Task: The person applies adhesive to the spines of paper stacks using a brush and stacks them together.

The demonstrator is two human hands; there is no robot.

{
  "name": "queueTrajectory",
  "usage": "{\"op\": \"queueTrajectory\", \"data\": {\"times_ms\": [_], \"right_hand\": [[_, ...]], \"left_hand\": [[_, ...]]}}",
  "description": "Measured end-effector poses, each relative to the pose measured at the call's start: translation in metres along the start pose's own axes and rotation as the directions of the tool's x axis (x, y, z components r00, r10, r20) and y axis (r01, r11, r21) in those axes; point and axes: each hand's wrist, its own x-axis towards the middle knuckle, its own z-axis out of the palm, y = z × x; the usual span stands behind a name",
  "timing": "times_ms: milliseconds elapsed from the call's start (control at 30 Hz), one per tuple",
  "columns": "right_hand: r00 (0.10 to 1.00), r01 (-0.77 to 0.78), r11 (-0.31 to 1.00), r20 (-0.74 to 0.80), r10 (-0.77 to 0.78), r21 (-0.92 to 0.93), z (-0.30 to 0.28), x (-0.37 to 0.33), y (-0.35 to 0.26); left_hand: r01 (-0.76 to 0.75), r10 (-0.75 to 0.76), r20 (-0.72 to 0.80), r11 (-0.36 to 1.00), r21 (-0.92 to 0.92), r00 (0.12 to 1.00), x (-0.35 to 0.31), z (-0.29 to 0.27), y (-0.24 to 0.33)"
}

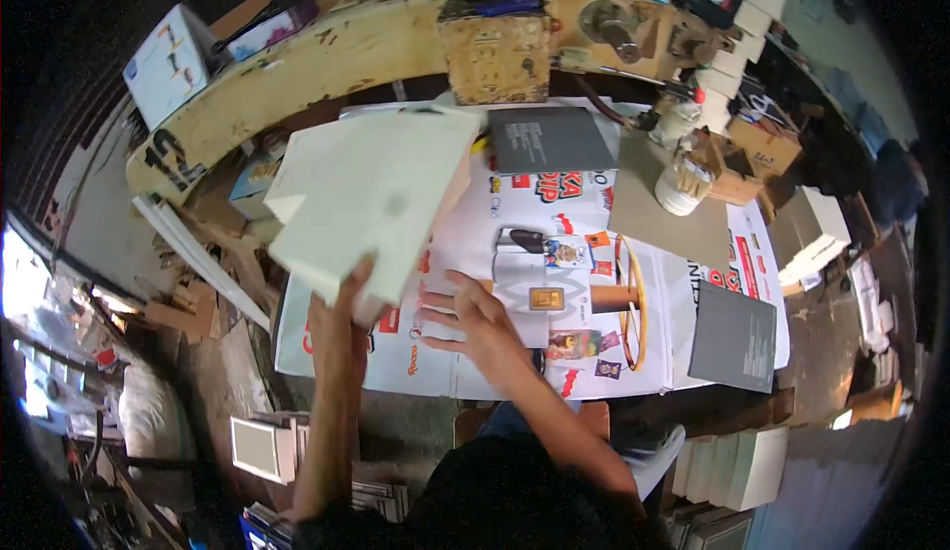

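My left hand (pixel 346 303) grips the near edge of several pale, off-white sheets (pixel 371 184), its thumb lying on top. They are raised over the left part of the table, slightly fanned and smeared by motion. Whether they are paper or thin board I cannot tell. Just right of their lower corner, my right hand (pixel 475 327) hovers with its fingers spread and nothing in it. Beneath both hands, a printed white sheet (pixel 445 367) with coloured pictures covers the table. A dark grey panel (pixel 549 141) lies on its far side, and another dark grey panel (pixel 732 337) at its right.
A white tub (pixel 683 186) stands on a grey-brown board (pixel 643 219) at the right, near a bottle (pixel 677 123). Behind the table runs a worn yellowish machine beam (pixel 376 41). Stacked pale blocks (pixel 732 466) sit low on the right, framed pieces (pixel 262 448) low on the left.
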Motion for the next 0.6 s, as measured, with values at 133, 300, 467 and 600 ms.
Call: {"op": "queueTrajectory", "data": {"times_ms": [133, 300, 467, 600], "right_hand": [[0.99, 0.064, 0.973, -0.141, -0.033, 0.223, 0.016, 0.01, -0.001], [0.983, -0.167, 0.963, -0.037, 0.178, 0.21, -0.028, -0.04, 0.008], [0.997, -0.062, 0.947, 0.022, 0.072, -0.314, -0.054, -0.091, -0.059], [0.972, 0.208, 0.743, 0.053, -0.227, -0.636, -0.056, -0.102, -0.098]], "left_hand": [[0.043, -0.034, -0.094, 0.995, 0.093, 0.995, -0.064, -0.016, -0.033], [0.4, -0.41, 0.145, 0.649, -0.647, 0.901, -0.075, -0.055, -0.037], [0.343, -0.294, 0.481, 0.939, -0.016, 0.826, -0.033, -0.051, -0.066], [-0.172, -0.048, 0.556, 0.926, 0.336, 0.83, -0.025, 0.003, -0.026]]}}
